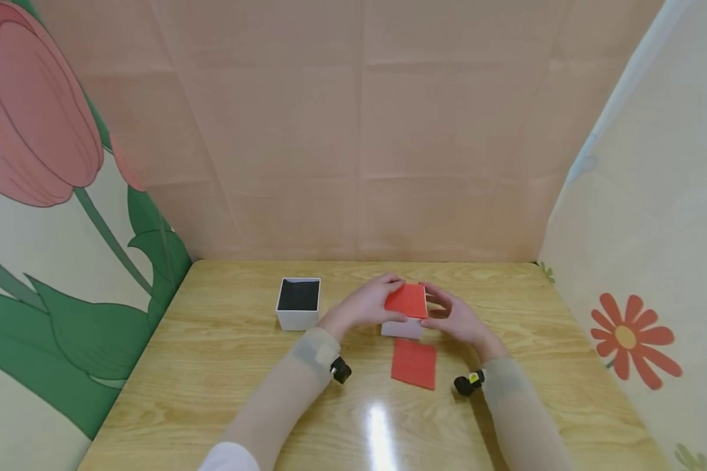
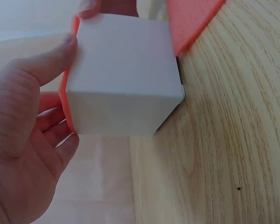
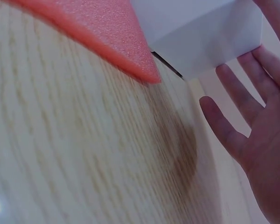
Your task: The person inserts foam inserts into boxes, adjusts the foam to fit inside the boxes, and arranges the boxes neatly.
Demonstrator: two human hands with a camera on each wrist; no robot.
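A white box [image 1: 402, 329] stands on the table with a red foam sheet [image 1: 407, 301] lying over its top. My left hand [image 1: 366, 303] holds this sheet at the box's left side. In the left wrist view its thumb lies on one edge of the sheet and the other fingers reach round another edge. On the box's right side is my right hand [image 1: 461, 320], its thumb at the near top corner and its fingers toward the far side. The right wrist view shows those fingers [image 3: 240, 91] fairly straight beside the white wall. A dark line runs along the box's bottom edge.
A second red foam sheet [image 1: 414, 364] lies flat just in front of the box. To the left stands another white box [image 1: 298, 320], black inside. The wooden table [image 1: 212, 366] meets a pink cloth backdrop [image 1: 359, 163] behind and printed side panels.
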